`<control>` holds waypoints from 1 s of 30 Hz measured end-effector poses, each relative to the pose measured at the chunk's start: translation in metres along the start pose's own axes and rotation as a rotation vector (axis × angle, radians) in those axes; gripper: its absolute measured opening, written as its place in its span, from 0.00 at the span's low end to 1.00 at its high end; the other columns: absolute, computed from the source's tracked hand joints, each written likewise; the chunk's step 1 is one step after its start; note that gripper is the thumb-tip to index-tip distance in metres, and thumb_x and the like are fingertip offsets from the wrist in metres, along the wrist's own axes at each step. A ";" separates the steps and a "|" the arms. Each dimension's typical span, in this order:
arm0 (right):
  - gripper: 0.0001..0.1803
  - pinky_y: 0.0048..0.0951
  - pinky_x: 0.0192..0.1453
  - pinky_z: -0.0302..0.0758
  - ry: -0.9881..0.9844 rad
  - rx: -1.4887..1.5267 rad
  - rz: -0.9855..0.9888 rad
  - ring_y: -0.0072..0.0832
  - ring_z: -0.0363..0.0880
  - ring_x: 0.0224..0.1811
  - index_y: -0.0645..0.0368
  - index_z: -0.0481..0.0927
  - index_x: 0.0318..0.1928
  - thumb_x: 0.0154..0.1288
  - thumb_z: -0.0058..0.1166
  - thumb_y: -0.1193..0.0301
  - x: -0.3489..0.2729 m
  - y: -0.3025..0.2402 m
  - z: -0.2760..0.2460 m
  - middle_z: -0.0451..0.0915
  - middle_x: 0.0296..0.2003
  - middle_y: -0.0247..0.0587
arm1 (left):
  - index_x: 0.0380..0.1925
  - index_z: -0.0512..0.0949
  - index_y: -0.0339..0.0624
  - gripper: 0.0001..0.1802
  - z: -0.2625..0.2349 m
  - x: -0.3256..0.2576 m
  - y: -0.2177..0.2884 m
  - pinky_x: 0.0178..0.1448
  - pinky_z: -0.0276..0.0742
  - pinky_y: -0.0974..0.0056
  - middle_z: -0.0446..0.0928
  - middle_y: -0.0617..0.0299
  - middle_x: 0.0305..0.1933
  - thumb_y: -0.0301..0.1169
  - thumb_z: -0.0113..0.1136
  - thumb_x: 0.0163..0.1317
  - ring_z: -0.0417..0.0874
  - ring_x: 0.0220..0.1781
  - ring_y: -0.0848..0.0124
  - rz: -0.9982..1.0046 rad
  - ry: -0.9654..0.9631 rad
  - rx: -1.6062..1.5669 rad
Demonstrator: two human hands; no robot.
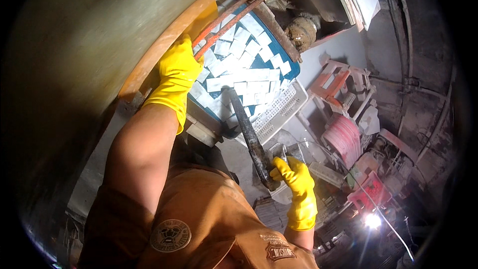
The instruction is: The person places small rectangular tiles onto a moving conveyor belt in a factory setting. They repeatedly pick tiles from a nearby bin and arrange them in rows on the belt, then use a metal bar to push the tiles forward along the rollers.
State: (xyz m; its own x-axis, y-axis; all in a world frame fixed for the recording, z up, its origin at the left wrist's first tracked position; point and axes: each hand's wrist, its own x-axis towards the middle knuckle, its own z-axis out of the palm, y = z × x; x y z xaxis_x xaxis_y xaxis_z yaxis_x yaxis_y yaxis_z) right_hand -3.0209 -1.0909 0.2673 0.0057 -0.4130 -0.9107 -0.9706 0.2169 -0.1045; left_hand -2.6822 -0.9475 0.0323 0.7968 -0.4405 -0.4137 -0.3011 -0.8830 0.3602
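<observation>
My left hand (180, 62), in a yellow rubber glove, is closed at the lower end of a rusty orange metal frame (236, 12), beside a large curved drum-like body with an orange rim (164, 37). Beyond it, many white rectangular tile-like pieces (244, 74) lie overlapping on a blue tray (285, 65); glare washes out part of them. A dark, worn bar (249, 134) slants from over the tray toward me. At its near end is my gloved right hand (298, 189), fingers curled. Whether it grips the bar or a small piece beside it is unclear.
A white perforated crate (284, 112) sits under the tray's right side. Farther right are an orange and white plastic stool (334, 87), stacked pink items (342, 137) and a red basket (371, 194). A bright lamp (372, 220) shines at lower right, near a pale cable (396, 231).
</observation>
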 end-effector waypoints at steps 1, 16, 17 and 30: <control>0.25 0.33 0.48 0.85 -0.002 0.003 0.008 0.32 0.91 0.37 0.66 0.90 0.51 0.77 0.67 0.52 -0.001 0.000 0.001 0.93 0.37 0.46 | 0.72 0.77 0.38 0.44 0.000 0.000 0.000 0.68 0.83 0.49 0.87 0.45 0.64 0.49 0.77 0.61 0.88 0.65 0.46 0.007 0.010 -0.001; 0.32 0.34 0.52 0.84 -0.013 0.033 0.040 0.32 0.92 0.41 0.66 0.89 0.55 0.72 0.71 0.45 -0.014 0.012 0.030 0.94 0.39 0.47 | 0.68 0.79 0.37 0.41 0.008 0.006 -0.008 0.64 0.85 0.47 0.89 0.44 0.59 0.48 0.77 0.60 0.90 0.60 0.45 0.055 0.076 -0.024; 0.32 0.34 0.52 0.85 -0.008 0.031 0.044 0.32 0.92 0.41 0.66 0.89 0.55 0.72 0.71 0.45 -0.015 0.012 0.032 0.94 0.39 0.47 | 0.67 0.79 0.37 0.40 0.008 0.006 -0.009 0.63 0.85 0.47 0.89 0.44 0.58 0.48 0.77 0.59 0.90 0.59 0.45 0.057 0.081 -0.037; 0.32 0.34 0.52 0.83 0.056 0.061 0.072 0.31 0.91 0.41 0.65 0.90 0.52 0.70 0.71 0.45 -0.033 0.010 0.063 0.93 0.38 0.45 | 0.66 0.81 0.39 0.38 0.005 0.009 -0.010 0.63 0.86 0.47 0.90 0.45 0.56 0.49 0.76 0.60 0.91 0.58 0.44 0.048 0.087 0.005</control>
State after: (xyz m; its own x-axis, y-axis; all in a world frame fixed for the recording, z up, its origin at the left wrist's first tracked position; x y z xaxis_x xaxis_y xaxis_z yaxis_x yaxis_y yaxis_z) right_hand -3.0153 -1.0195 0.2716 -0.0789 -0.4424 -0.8933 -0.9514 0.3010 -0.0650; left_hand -2.6747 -0.9437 0.0207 0.8238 -0.4668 -0.3217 -0.3426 -0.8620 0.3736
